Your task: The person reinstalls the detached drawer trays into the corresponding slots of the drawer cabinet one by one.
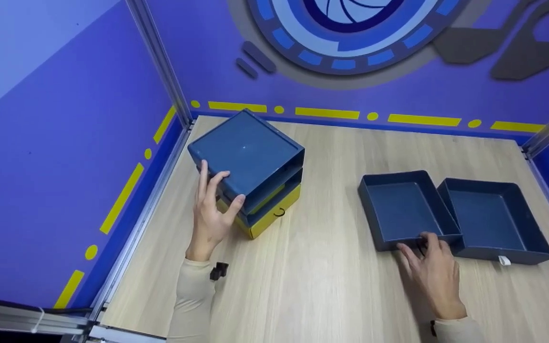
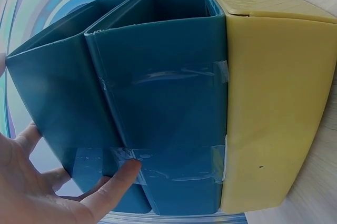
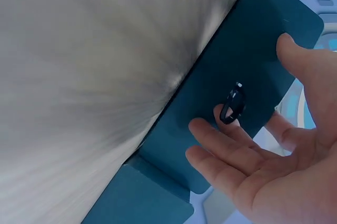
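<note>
A stack of drawer casings (image 1: 248, 152) stands on the left of the table, two dark blue-grey shells above a yellow unit (image 1: 277, 209) with a black loop pull. The top shell sits turned and tilted against the one below. My left hand (image 1: 210, 216) rests on its near left corner with spread fingers; in the left wrist view, one fingertip (image 2: 131, 168) touches taped plastic at the side. To the right, my right hand (image 1: 434, 274) holds the front wall of a dark drawer (image 1: 403, 209), thumb outside, a finger over the rim, other fingers beside its black ring pull (image 3: 233, 104).
A second dark drawer (image 1: 486, 219) with a white tab (image 1: 504, 260) lies against the right side of the held one. Purple panels (image 1: 331, 95) border the wooden table (image 1: 322, 267) at the back and both sides. A metal rail (image 1: 136, 238) runs along the left edge.
</note>
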`<action>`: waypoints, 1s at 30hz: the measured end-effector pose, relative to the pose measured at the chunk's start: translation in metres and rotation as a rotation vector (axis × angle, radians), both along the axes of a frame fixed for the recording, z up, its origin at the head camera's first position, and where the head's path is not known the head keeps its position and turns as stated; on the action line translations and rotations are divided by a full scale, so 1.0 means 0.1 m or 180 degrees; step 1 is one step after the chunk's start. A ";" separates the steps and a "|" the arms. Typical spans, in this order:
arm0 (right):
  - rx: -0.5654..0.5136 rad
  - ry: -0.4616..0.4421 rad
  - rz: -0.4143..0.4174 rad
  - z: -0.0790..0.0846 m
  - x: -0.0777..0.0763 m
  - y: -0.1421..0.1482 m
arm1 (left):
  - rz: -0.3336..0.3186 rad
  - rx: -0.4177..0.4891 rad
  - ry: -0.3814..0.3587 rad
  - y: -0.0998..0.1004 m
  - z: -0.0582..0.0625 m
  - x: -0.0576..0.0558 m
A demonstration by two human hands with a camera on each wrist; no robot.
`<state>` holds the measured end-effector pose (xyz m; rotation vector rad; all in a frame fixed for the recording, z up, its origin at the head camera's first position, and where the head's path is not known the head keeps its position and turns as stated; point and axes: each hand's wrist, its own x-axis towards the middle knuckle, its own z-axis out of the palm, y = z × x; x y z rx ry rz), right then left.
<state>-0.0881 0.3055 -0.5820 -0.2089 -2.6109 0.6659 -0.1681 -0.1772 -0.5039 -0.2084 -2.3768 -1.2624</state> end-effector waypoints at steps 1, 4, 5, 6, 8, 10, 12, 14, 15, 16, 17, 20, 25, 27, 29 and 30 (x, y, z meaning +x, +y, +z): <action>-0.0020 0.0021 -0.0012 0.01 0.00 0.00 | 0.0000 0.0003 0.0007 0.00 0.00 0.00; -0.0047 0.0111 -0.0020 0.02 -0.01 0.01 | -0.0004 0.0006 0.0007 0.01 0.00 -0.01; -0.0052 0.0136 -0.0014 0.02 -0.01 0.01 | -0.0002 0.0010 0.0006 0.01 0.00 -0.01; -0.0060 0.0153 -0.0008 0.02 0.00 0.01 | 0.0000 0.0009 -0.0001 0.01 0.00 -0.01; -0.0087 0.0163 0.0010 0.01 0.01 0.01 | 0.0004 0.0006 -0.0007 0.00 0.00 -0.01; -0.0156 0.0138 0.0042 0.01 0.02 0.01 | 0.0013 0.0012 -0.0005 -0.01 0.01 0.00; -0.0216 0.0118 0.0057 0.02 0.03 0.01 | 0.0012 0.0002 -0.0015 -0.02 0.02 0.01; -0.0258 0.0136 0.0058 0.04 0.04 0.00 | 0.0003 -0.0003 -0.0028 -0.02 0.04 0.02; -0.0268 0.0162 0.0056 0.06 0.04 0.01 | -0.0001 -0.0004 -0.0042 -0.02 0.04 0.02; -0.0262 0.0203 0.0050 0.07 0.05 0.01 | -0.0006 -0.0012 -0.0057 -0.02 0.05 0.02; -0.0247 0.0255 0.0054 0.08 0.05 0.00 | -0.0009 -0.0016 -0.0074 -0.03 0.06 0.02; -0.0213 0.0391 0.0088 0.12 0.05 -0.01 | -0.0020 -0.0009 -0.0081 -0.03 0.07 0.02; -0.0143 0.0500 0.0209 0.20 0.08 -0.08 | -0.0031 -0.0009 -0.0073 -0.03 0.06 0.02; -0.0119 0.0524 0.0262 0.22 0.09 -0.12 | -0.0038 -0.0006 -0.0068 -0.03 0.05 0.02; -0.0123 0.0558 0.0314 0.25 0.11 -0.17 | -0.0051 -0.0001 -0.0062 -0.03 0.05 0.01; -0.0126 0.0575 0.0337 0.27 0.11 -0.19 | -0.0055 -0.0003 -0.0059 -0.02 0.04 0.01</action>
